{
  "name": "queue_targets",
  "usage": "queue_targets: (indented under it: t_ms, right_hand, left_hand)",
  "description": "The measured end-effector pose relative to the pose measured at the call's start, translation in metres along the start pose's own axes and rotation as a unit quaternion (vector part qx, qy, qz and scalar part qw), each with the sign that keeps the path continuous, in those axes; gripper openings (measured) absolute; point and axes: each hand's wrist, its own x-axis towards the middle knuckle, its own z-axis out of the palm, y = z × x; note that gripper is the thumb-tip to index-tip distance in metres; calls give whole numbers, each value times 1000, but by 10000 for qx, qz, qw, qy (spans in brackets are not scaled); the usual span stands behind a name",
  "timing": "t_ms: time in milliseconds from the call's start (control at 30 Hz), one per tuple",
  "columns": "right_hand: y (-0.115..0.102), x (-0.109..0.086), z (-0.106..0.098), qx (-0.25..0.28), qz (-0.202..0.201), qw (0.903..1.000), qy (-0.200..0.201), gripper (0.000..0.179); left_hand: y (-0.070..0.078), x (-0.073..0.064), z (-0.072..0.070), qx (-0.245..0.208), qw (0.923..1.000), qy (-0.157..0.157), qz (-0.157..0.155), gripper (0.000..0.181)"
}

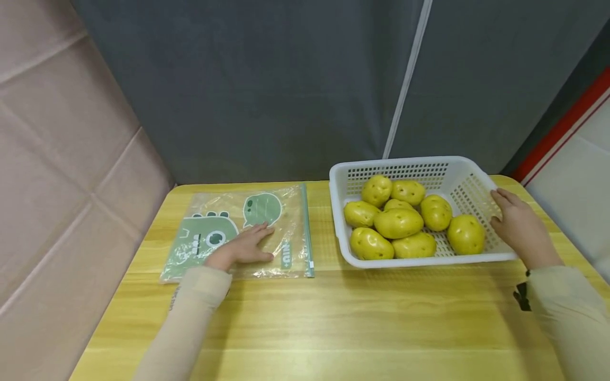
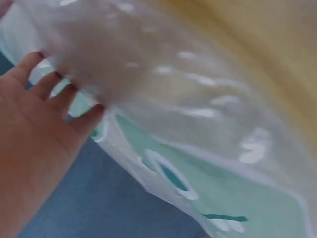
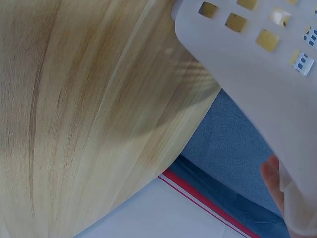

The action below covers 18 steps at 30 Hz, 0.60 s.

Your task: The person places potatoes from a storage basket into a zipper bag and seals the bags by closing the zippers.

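On the left of the table lies a clear zip bag (image 1: 295, 227) with green dinosaur prints. My left hand (image 1: 243, 246) rests on it with fingers spread and fairly straight; the left wrist view shows those fingertips (image 2: 96, 111) against the shiny plastic (image 2: 198, 94). To the right, a white plastic basket (image 1: 381, 263) holds several yellow potatoes (image 1: 398, 223). My right hand (image 1: 524, 227) grips the basket's right rim. In the right wrist view a finger (image 3: 271, 181) shows beside the basket wall (image 3: 247, 94), and the rest of that hand is hidden.
The wooden table (image 1: 333, 328) meets a dark grey curtain (image 1: 267, 95) at its back edge. A pale padded wall (image 1: 86, 174) stands at the left. On the right is a white panel (image 1: 581, 169) with a red stripe (image 1: 567, 127).
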Motion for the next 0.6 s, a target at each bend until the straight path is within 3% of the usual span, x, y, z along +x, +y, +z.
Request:
queue_targets:
  t_ms: [133,267,433,600]
  right_hand:
    - [-1,0,0,3,24,10000,-40,63]
    - [0,0,0,16,43,10000,-60,63]
    - [-1,0,0,-1,64,9999,-87,62]
    - [-2,-1,-2,-17,42,10000,-86,62]
  left_hand:
    - [10,3,-2,246,9992,287,-149,64]
    - [23,7,-1,480,9953,807,-239,56]
    - [46,12,6,387,9875,1482,-383,52]
    - [76,15,17,285,9777,2075,-153,44]
